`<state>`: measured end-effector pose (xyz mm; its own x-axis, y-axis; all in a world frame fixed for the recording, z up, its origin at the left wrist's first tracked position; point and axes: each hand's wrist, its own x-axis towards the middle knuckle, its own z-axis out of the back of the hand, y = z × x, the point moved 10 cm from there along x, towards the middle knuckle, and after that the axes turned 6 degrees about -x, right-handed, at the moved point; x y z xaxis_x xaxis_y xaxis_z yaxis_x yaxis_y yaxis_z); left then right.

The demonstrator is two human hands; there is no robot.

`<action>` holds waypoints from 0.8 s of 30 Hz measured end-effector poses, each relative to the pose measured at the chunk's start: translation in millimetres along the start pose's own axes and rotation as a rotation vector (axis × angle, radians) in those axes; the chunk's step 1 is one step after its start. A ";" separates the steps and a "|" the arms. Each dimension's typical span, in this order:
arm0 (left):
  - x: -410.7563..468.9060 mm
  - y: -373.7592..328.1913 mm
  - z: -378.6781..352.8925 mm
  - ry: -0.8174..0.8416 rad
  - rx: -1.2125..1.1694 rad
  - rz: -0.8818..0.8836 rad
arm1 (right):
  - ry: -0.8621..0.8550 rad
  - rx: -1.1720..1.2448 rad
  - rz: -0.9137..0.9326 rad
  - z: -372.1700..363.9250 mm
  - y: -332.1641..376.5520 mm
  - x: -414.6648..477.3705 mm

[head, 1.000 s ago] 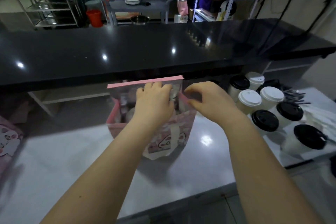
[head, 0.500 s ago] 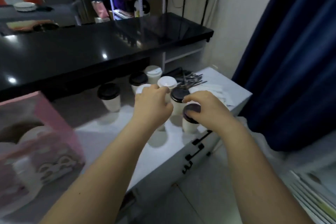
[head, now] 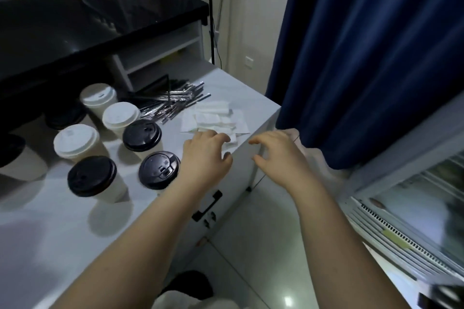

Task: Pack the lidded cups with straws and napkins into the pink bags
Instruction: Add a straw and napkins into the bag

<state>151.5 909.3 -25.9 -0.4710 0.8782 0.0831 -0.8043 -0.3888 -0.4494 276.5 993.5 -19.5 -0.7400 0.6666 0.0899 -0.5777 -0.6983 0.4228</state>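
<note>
Beside the napkins [head: 213, 118], the left hand [head: 204, 155] and right hand [head: 276, 153] hovered with fingers spread and empty; pinching only the top one would probably work best.

Lidded cups upright in a cluster on left part of tabletop [head: 37, 233]: white-lid cups [head: 75, 142] toward back edge, black-lid cups [head: 91, 175] nearer front edge. Wrapped straws [head: 173, 103] piled near back right corner; white napkins [head: 213, 120] stacked loosely by right edge, just beside straws.
</note>
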 end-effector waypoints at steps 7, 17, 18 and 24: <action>124.4 13.9 -3.3 -0.011 0.100 0.095 | 0.060 -0.041 0.112 -13.3 -10.2 116.0; 229.5 99.6 -2.3 0.024 0.105 0.281 | 0.139 -0.039 0.212 -26.5 -15.4 267.7; 232.6 109.1 -1.6 0.024 0.102 0.309 | 0.135 -0.018 0.244 -29.4 -7.6 280.8; 232.9 178.1 -2.7 0.031 0.118 0.559 | 0.268 0.050 0.431 -86.6 29.6 331.0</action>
<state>-100.4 1045.3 -89.0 -0.8272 0.5369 -0.1657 -0.4716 -0.8238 -0.3147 -15.3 1170.9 -55.3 -0.9736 0.2257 0.0338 -0.1881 -0.8774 0.4413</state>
